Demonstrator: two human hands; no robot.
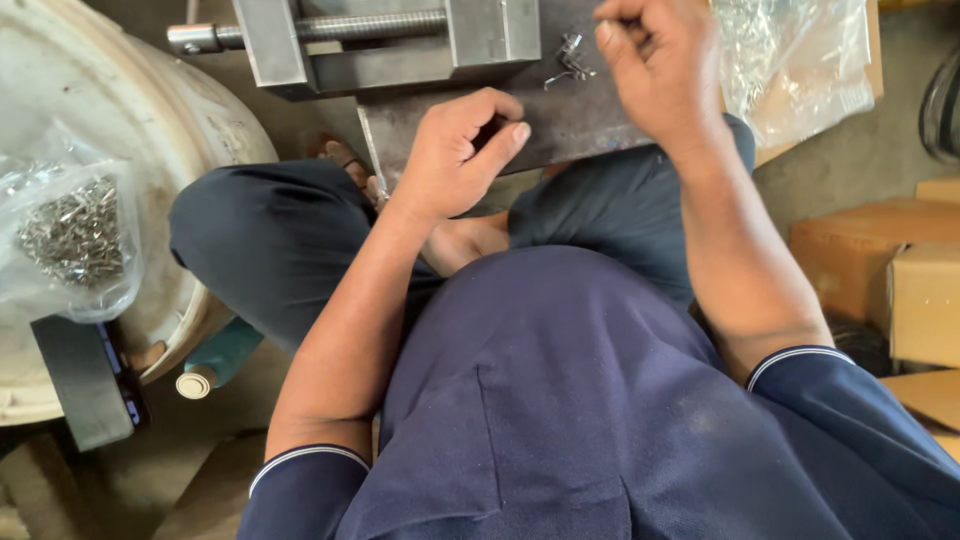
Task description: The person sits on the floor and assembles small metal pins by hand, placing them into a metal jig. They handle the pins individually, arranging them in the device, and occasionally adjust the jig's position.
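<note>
Hands over a steel plate (570,125): the left hand (460,150) is curled shut around a small dark part (488,130), barely seen; the right hand (660,70) is pinched closed, its contents hidden, just beside a small bent metal clip (568,62). A vise (400,40) is set behind, bags of metal pieces (75,235) to the sides.

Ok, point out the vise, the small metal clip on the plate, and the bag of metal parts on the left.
Vise (490,30): head view, on its right steel jaw block.
Small metal clip (570,60): head view, on its bent middle.
Bag of metal parts (75,235): head view, on the heap of parts inside.
</note>
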